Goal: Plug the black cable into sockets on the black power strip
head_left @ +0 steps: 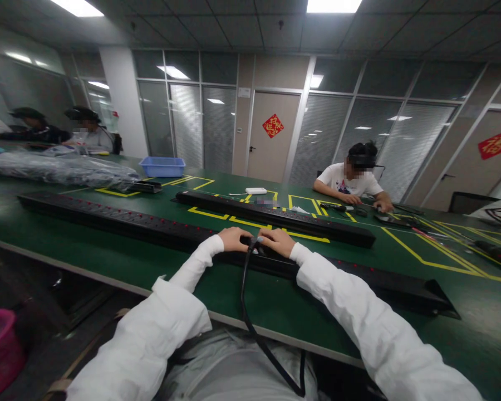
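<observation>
A long black power strip (150,223) with red-marked sockets lies across the bench before me. At its middle, my left hand (236,239) is curled over the strip, its thumb side close to a black cable (245,301). My right hand (278,241) is closed, with thumb and forefinger pinched at the cable's upper end. That end meets the strip between my hands; the fingers partly hide the joint. From there the cable drops over the bench edge toward my lap. Just beyond lies a second black power strip (275,217).
The green bench (121,262) bears yellow tape lines. Behind the strips are a white box-like device (256,191), a blue bin (162,167) and plastic-wrapped items (58,167). A person (354,175) works across the bench at right. A pink bucket (2,345) stands at lower left.
</observation>
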Action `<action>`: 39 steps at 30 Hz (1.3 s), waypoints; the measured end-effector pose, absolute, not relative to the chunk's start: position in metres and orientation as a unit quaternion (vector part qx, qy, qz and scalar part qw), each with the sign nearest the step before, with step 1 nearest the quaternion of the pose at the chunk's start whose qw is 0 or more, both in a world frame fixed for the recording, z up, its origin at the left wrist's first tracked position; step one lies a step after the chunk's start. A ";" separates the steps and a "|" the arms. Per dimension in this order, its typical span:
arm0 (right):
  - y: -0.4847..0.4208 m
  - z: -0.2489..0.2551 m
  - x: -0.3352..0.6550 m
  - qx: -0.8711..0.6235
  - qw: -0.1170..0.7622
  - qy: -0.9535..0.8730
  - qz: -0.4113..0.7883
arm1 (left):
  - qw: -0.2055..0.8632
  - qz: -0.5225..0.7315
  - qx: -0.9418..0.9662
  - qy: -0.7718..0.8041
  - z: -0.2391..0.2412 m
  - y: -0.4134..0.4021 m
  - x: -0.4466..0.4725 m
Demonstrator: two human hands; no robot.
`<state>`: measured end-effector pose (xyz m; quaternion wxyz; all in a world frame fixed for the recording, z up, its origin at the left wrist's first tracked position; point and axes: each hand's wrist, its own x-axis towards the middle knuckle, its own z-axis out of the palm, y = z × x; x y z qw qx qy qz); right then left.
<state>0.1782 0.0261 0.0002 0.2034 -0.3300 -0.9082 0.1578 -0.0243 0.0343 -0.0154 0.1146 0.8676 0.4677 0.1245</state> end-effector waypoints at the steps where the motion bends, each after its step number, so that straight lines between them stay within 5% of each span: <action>1: 0.028 -0.001 0.178 -0.331 0.209 -0.904 0.169 | 0.113 0.129 0.865 0.471 -0.015 0.033 -0.025; 12: 0.053 -0.012 0.181 -0.356 0.260 -0.852 0.284 | 0.058 0.177 0.820 0.541 -0.022 0.023 -0.026; 39: 0.060 -0.016 0.173 -0.379 0.239 -0.830 0.331 | 0.130 0.219 0.813 0.524 -0.027 0.032 -0.038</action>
